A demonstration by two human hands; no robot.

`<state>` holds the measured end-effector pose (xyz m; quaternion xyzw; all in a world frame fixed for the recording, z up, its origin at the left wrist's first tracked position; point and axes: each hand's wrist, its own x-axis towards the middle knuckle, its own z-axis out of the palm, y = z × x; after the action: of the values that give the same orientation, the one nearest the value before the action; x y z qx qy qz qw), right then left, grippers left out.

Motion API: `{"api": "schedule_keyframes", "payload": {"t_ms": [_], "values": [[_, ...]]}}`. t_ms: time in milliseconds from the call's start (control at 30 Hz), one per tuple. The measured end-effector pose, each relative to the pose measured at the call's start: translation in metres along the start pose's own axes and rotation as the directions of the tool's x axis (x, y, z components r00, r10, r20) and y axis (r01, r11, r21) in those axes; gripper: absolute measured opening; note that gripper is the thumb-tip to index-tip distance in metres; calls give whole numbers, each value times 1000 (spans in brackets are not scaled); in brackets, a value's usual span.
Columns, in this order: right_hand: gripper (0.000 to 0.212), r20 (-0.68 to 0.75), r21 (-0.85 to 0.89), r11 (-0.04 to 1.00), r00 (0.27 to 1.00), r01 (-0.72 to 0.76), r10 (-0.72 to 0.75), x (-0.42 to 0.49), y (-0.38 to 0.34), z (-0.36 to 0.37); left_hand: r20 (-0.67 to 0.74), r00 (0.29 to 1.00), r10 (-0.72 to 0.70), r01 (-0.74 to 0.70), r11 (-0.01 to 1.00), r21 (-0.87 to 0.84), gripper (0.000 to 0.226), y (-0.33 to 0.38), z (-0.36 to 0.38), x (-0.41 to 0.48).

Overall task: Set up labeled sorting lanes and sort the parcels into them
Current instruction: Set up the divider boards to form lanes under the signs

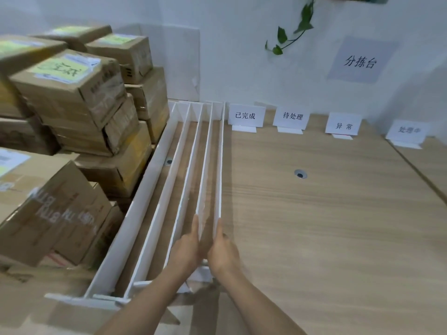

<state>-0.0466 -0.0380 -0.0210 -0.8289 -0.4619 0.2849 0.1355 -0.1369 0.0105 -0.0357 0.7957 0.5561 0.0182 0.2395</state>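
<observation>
Your left hand (186,247) and right hand (223,250) lay flat, fingers pressed together, against the two rightmost long white board dividers (219,165).

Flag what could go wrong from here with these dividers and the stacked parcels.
1. The thin dividers stand on edge, and the left hand and right hand touch only their near ends; a far end could swing and knock over the label cards.
2. The parcel stack looks tilted right beside the outer divider; a nudge might topple boxes onto it.
</observation>
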Motion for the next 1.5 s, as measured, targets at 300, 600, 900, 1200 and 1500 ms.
{"api": "schedule_keyframes", "payload": {"t_ms": [300, 600, 900, 1200, 1500], "values": [[86, -73, -14, 999, 997, 35, -36, -9, 2, -19, -96, 995, 9, -11, 1000, -17, 82, 8, -18, -10], [79, -190, 29, 996, 978, 87, -80, -22, -4, -56, -236, 968, 87, -105, 992, -66, 72, 23, -51, -26], [76, -324, 21, 996, 943, 85, -74, -46, -7, -97, -280, 954, 105, -108, 994, 6, 71, 34, -84, -41], [75, -405, 15, 999, 914, 36, -26, -90, 32, -143, -243, 961, 132, -135, 991, 4, 73, 71, -103, -87], [75, -486, 6, 1000, 874, -20, 20, -159, 137, -189, -243, 941, 236, -244, 970, 0, 72, 126, -64, -129]]}}
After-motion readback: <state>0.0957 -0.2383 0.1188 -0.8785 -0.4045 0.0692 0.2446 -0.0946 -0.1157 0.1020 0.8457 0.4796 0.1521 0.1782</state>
